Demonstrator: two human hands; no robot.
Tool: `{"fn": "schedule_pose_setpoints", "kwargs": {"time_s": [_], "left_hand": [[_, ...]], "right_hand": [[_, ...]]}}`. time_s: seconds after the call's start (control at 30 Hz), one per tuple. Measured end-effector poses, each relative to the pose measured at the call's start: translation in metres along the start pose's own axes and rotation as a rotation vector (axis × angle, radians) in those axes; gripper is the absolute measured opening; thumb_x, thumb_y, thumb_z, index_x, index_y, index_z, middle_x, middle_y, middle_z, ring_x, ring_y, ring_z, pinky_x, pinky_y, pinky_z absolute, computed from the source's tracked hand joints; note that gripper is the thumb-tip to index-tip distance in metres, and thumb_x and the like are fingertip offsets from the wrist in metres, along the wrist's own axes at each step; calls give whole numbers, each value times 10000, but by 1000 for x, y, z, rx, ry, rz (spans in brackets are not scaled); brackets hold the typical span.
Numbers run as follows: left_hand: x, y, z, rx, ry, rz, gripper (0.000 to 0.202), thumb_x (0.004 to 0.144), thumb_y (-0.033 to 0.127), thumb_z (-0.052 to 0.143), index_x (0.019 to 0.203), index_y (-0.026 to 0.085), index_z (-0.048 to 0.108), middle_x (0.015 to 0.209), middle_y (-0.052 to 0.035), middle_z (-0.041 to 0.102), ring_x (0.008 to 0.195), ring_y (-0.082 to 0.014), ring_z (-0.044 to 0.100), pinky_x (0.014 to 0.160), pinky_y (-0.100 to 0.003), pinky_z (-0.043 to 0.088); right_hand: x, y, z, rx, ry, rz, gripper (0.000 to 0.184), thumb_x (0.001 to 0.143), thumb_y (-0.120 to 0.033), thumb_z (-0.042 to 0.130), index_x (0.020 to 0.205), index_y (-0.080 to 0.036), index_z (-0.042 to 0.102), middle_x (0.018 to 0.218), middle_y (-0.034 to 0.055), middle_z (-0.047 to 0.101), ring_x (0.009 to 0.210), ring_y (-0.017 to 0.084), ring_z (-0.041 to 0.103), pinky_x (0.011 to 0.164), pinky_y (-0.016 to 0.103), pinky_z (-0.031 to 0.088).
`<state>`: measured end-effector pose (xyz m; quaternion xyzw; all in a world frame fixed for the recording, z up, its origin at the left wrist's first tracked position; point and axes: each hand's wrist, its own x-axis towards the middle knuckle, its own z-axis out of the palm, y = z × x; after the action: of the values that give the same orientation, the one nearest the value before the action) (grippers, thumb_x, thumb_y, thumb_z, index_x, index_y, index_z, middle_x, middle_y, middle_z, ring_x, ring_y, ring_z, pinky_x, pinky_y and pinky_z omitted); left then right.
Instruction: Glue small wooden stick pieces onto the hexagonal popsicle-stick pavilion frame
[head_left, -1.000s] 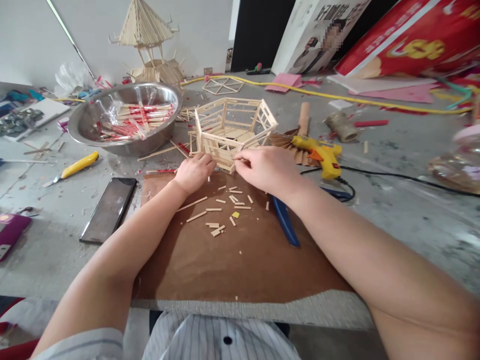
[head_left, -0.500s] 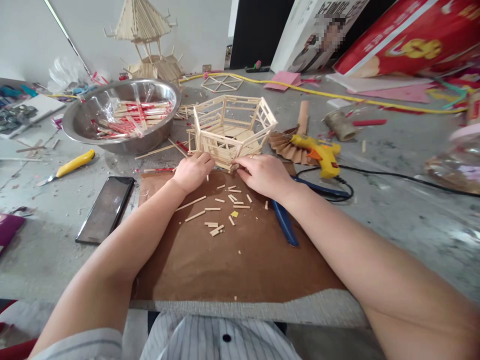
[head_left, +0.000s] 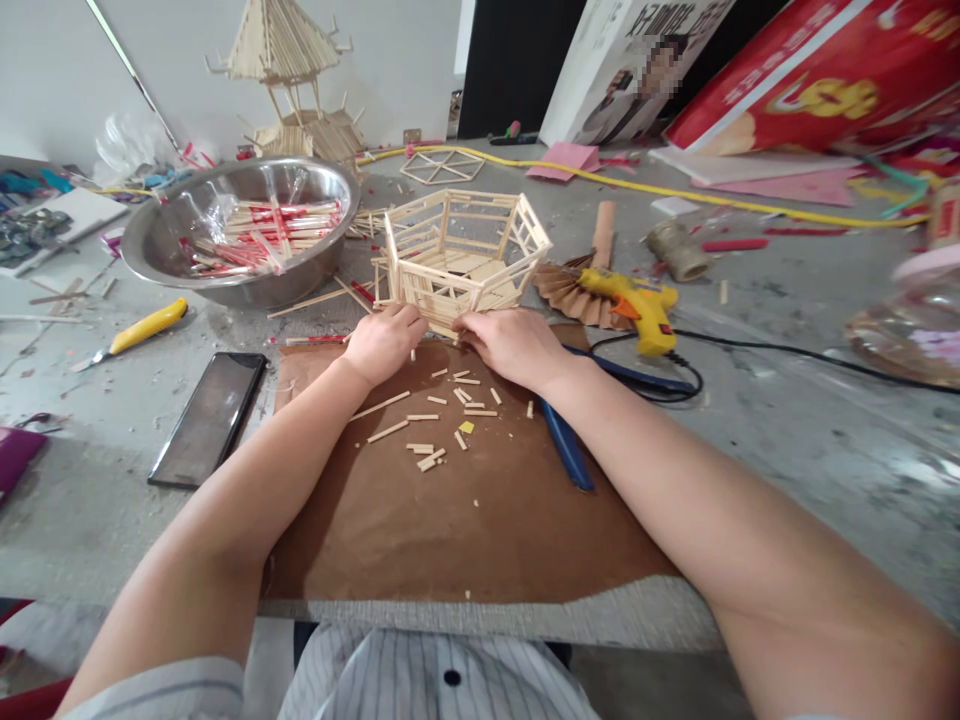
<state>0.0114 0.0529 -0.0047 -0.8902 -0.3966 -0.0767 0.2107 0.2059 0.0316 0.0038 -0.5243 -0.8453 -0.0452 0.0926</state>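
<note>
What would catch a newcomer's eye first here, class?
Probably the six-sided, pale wooden frame at centre, bare left hand and right hand at its near edge. Next come the round silver metal bowl on the left and yellow plastic glue gun on the right.

I see a dark phone (head_left: 207, 420) lying flat on the left of a gray table (head_left: 780, 420), with a purple object (head_left: 16, 460) partly cut off by the edge of my view. At the back, a yellow cord (head_left: 637, 187) runs past pink paper (head_left: 564, 161), and a white box (head_left: 585, 80) leans beside a shiny red bag (head_left: 900, 60).
</note>
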Motion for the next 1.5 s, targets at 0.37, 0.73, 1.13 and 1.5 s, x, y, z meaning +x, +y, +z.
{"fn": "schedule_pose_setpoints", "kwargs": {"time_s": [0.37,0.73,1.13,1.5], "left_hand": [[1,0,-1,-52,-11,-15,198,860,184,404,860,161,601,858,-97,576,814,-188,532,507,-251,368],[1,1,-3,-19,-20,-4,214,863,188,398,868,157,609,846,-93,578,804,-183,533,507,-243,372],[2,1,-3,-32,-14,12,230,864,191,390,848,157,618,826,-96,572,806,-193,529,505,-251,363],[1,2,-2,2,0,37,269,874,199,356,863,159,622,820,-105,575,822,-199,529,507,-256,359]], "right_hand": [[1,2,4,94,21,1,275,857,-237,416,1028,-184,624,919,96,689,809,211,627,628,271,356],[1,3,4,99,15,-14,259,853,-239,439,1023,-174,622,912,96,692,800,205,630,634,267,364],[0,2,3,96,16,-7,251,827,-262,500,1034,-179,614,921,95,687,821,215,627,649,274,372],[-2,-3,1,62,24,-10,325,833,-381,497,1051,-161,596,890,100,685,801,228,619,636,285,362]]}}
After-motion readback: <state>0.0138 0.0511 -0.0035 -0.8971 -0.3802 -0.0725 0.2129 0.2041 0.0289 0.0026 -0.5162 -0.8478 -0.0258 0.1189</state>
